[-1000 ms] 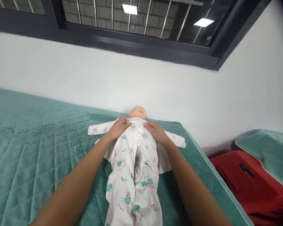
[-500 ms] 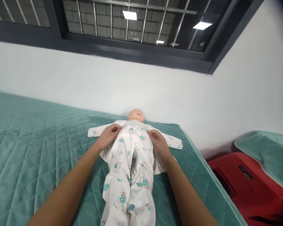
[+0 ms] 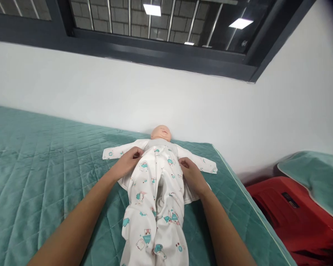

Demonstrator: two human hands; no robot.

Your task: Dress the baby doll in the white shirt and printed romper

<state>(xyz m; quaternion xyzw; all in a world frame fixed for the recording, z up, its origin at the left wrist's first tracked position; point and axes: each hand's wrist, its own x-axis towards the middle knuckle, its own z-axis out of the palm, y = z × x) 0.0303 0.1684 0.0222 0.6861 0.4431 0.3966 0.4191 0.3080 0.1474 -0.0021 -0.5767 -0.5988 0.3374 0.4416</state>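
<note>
A baby doll (image 3: 161, 133) lies on its back, its head toward the wall. White printed baby pants (image 3: 155, 199) cover its front and legs, the waist reaching up over the chest. Beneath them a white long-sleeved baby top (image 3: 201, 162) is spread, sleeves out to both sides. My left hand (image 3: 130, 160) is closed at the left edge of the pants' waist, thumb and fingertips pinching the cloth. On the opposite edge, my right hand (image 3: 192, 174) has its fingers curled against the pants; the fingertips are partly hidden.
A green quilted cover (image 3: 58, 162) lies under the doll, its piped edge (image 3: 249, 203) running down the right. Beyond that edge stands a red plastic chair or stool (image 3: 294, 214) with green cloth (image 3: 316, 177) over it. A white wall (image 3: 113, 96) and barred window (image 3: 155, 51) are behind.
My right hand has shifted slightly right and down along the pants' edge. The left hand stays at the waist. The camera view has tilted a little.
</note>
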